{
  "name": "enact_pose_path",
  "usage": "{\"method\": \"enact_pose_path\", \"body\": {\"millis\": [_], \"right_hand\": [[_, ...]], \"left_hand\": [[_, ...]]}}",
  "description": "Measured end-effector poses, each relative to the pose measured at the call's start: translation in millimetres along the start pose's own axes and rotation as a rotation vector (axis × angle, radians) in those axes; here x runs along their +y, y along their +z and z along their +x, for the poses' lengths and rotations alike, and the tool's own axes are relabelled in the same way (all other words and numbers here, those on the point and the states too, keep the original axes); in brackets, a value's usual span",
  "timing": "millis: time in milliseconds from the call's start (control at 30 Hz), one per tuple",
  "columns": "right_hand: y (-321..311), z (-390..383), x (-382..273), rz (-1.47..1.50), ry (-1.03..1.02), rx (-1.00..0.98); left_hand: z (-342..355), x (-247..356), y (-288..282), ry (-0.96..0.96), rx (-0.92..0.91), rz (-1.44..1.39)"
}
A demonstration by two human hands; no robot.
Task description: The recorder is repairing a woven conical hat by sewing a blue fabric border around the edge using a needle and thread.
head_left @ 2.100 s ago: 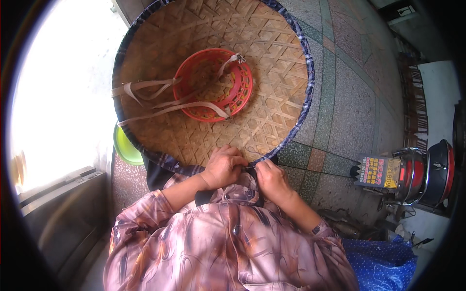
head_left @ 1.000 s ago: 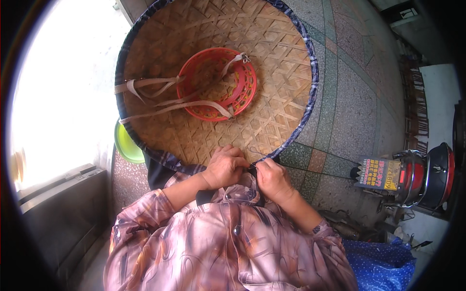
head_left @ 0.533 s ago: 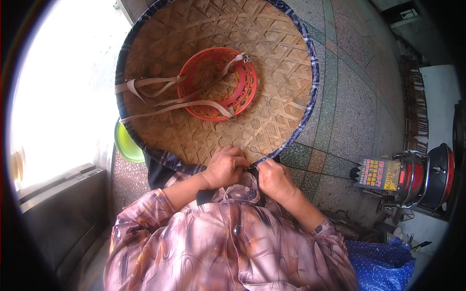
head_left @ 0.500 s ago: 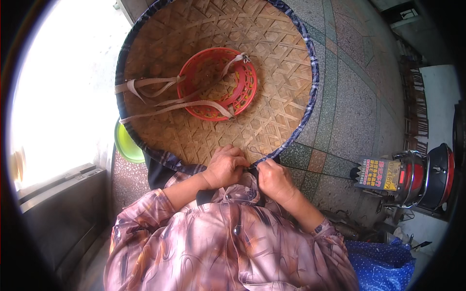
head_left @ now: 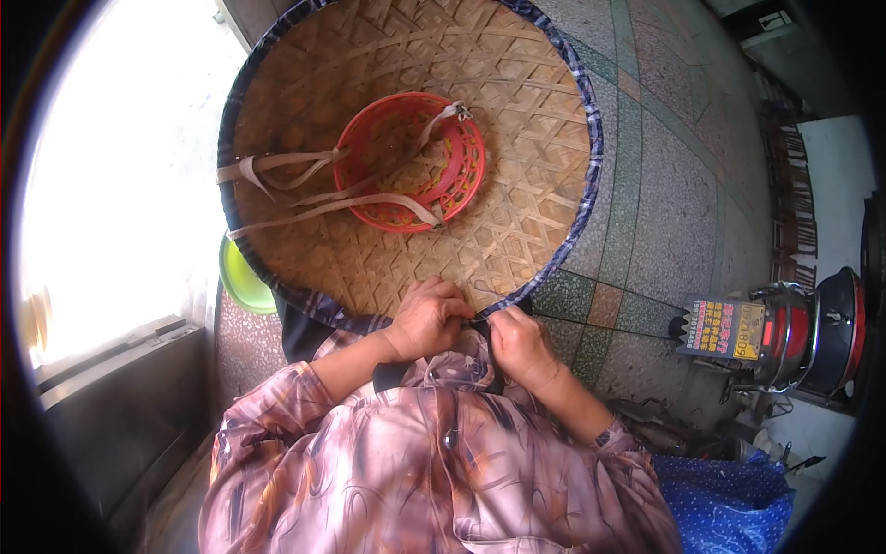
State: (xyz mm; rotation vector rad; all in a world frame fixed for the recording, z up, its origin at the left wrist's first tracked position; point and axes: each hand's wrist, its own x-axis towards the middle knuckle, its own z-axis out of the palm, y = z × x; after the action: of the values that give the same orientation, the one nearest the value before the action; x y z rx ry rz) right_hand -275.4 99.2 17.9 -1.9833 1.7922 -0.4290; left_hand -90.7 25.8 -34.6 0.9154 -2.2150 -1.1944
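Note:
A wide woven bamboo hat [head_left: 526, 175] lies inside up before me, its rim bound with dark plaid cloth [head_left: 591, 120]. In its middle sits a red plastic basket-like ring [head_left: 475, 175] with pale cloth straps [head_left: 369, 198] tied to it. At the near rim, my left hand [head_left: 429, 317] is closed on the hat's edge, fingertips over the inside. Just to its right, my right hand [head_left: 523, 343] pinches the plaid binding. A thin loop of thread [head_left: 486, 288] shows between the hands; whether a needle is in the fingers is hidden.
A green basin [head_left: 245, 277] stands on the floor left of the hat, beside a bright doorway. To the right are a parked motorbike [head_left: 789, 332] with a yellow plate, and a blue dotted cloth [head_left: 724, 499]. Patterned terrazzo floor [head_left: 664, 185] stretches beyond the hat.
The hat and the red ring sit very slightly further left in view. Both hands keep their place and hold at the near rim.

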Motion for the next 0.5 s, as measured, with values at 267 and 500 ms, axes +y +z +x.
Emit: {"method": "enact_pose_path", "body": {"millis": [267,500], "right_hand": [[-2,2,-2,0.010,0.043,-0.056],[10,0,3,-0.026,-0.001,0.027]], "left_hand": [[0,1,-2,-0.001,-0.004,0.012],[0,-1,-1,-0.018,-0.040,-0.016]]}}
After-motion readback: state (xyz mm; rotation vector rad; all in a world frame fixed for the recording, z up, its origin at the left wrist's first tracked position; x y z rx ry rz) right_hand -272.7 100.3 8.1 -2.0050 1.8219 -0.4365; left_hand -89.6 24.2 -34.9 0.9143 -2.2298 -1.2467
